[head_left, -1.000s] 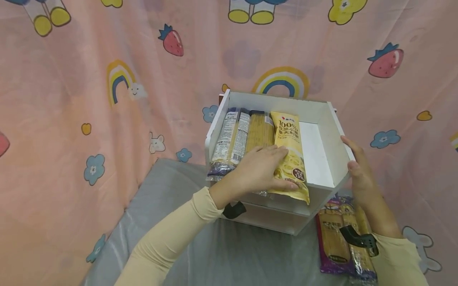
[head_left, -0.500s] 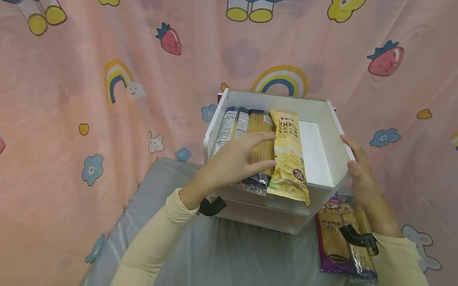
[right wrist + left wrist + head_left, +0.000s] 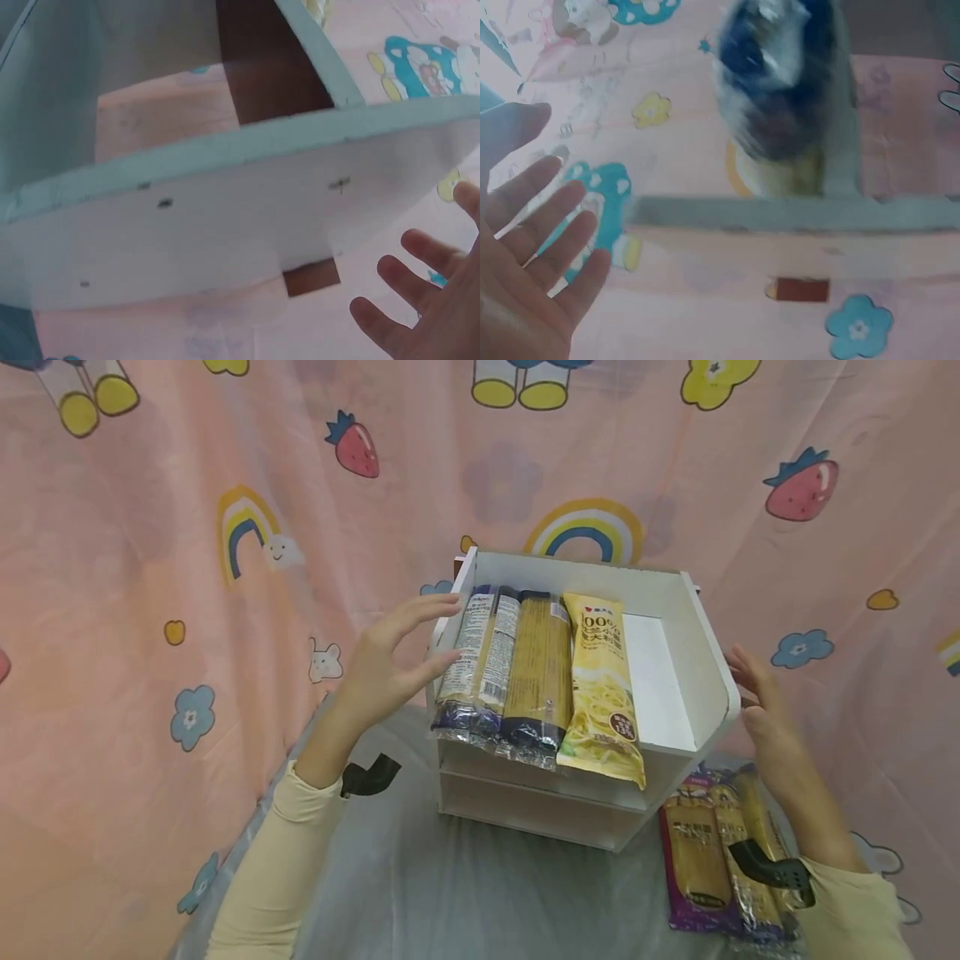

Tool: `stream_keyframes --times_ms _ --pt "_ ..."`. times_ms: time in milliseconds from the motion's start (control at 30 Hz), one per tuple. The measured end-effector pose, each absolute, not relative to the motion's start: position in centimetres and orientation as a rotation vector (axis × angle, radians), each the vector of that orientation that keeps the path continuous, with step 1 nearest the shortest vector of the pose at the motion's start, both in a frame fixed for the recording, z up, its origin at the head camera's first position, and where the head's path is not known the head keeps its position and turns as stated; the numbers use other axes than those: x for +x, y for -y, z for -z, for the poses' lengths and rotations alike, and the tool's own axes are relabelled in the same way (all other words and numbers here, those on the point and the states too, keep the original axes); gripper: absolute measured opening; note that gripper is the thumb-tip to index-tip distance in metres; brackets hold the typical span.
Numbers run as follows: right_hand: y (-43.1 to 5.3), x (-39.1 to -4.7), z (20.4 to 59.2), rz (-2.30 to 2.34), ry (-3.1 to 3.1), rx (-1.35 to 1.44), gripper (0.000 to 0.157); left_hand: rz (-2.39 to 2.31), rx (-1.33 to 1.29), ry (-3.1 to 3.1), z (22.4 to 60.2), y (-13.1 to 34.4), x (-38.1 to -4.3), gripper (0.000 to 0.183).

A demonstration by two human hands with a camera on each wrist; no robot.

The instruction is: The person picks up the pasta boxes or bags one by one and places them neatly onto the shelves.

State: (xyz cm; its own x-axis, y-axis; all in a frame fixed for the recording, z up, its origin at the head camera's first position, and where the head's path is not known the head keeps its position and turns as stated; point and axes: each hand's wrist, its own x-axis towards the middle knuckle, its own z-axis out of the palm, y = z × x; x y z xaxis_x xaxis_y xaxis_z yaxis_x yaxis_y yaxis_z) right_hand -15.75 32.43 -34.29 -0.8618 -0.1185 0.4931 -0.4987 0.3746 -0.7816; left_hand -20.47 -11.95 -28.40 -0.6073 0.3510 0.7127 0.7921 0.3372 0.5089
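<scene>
A white shelf unit (image 3: 663,681) carries three packs of pasta side by side on its top level. Two blue-ended spaghetti packs (image 3: 476,664) (image 3: 537,668) lie at the left, and a yellow pasta pack (image 3: 602,693) lies to their right, its lower end over the front edge. My left hand (image 3: 375,664) is at the shelf's left side, fingers spread with nothing in them; the left wrist view shows the palm (image 3: 525,292) apart from the shelf wall. Beside the right side panel is my right hand (image 3: 772,718), its relaxed fingers (image 3: 409,281) clear of the panel.
More pasta packs, one with a purple wrapper (image 3: 697,860), lie on the grey cloth (image 3: 510,902) right of the shelf, partly behind my right forearm. A pink patterned curtain (image 3: 405,535) hangs close behind. Lower shelf levels (image 3: 532,818) face the front.
My left hand has left the yellow pasta pack and moved left past the spaghetti packs to outside the shelf. My right hand has come off the right side panel. The packs stay put.
</scene>
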Motion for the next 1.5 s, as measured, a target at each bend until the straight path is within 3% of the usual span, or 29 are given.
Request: stream_keyframes --times_ms 367,1000,1167,1500 --pt "-34.2 -14.5 36.1 -1.263 2.369 0.367 0.053 1.298 -1.0 2.119 32.7 13.6 -22.1 0.048" --pt "-35.5 -13.7 39.2 -1.203 2.533 0.196 0.054 1.194 -1.069 2.07 34.5 13.6 -23.4 0.043" --pt "-36.0 -13.8 39.9 -1.157 2.568 0.158 0.057 1.203 -1.083 2.062 34.6 13.6 -23.6 0.051" --pt "-40.3 -13.6 44.9 -1.003 2.661 -0.181 0.07 1.26 -1.071 2.097 35.2 13.4 -23.8 0.04"
